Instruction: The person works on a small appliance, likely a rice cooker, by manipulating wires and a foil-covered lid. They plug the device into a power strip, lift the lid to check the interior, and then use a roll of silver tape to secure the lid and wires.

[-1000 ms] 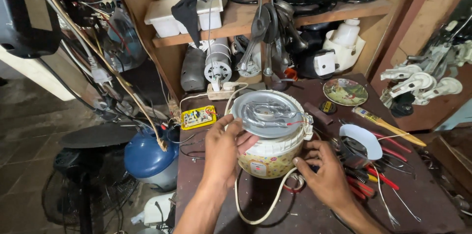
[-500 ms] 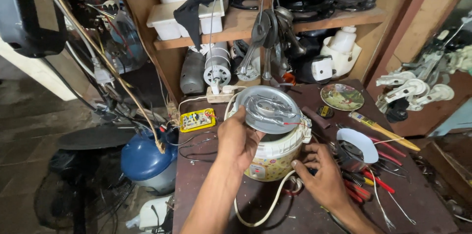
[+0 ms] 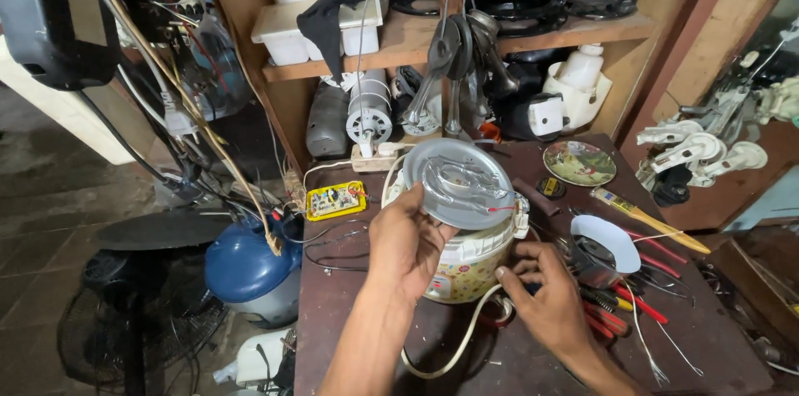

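Observation:
A small cream rice cooker [image 3: 468,267] with a flower pattern stands on the dark wooden workbench [image 3: 349,304]. Its round metal base plate [image 3: 462,180] is tipped up toward me, with a red wire at its right edge. My left hand [image 3: 405,246] grips the cooker's left side, thumb against the plate's edge. My right hand [image 3: 549,300] rests low at the cooker's right side, fingers curled by the white power cord [image 3: 454,346], which loops toward the bench's front edge.
A yellow circuit board [image 3: 335,200] lies at the left. Red-handled tools [image 3: 632,304], a white lid [image 3: 607,238], a screwdriver [image 3: 645,217] and a patterned plate [image 3: 580,163] lie at the right. Shelves of motors and fan parts stand behind. A blue tank [image 3: 245,267] sits on the floor.
The metal plate has tipped up more toward me. My left hand has shifted up along the cooker's side, and my right hand has moved in closer under its right side.

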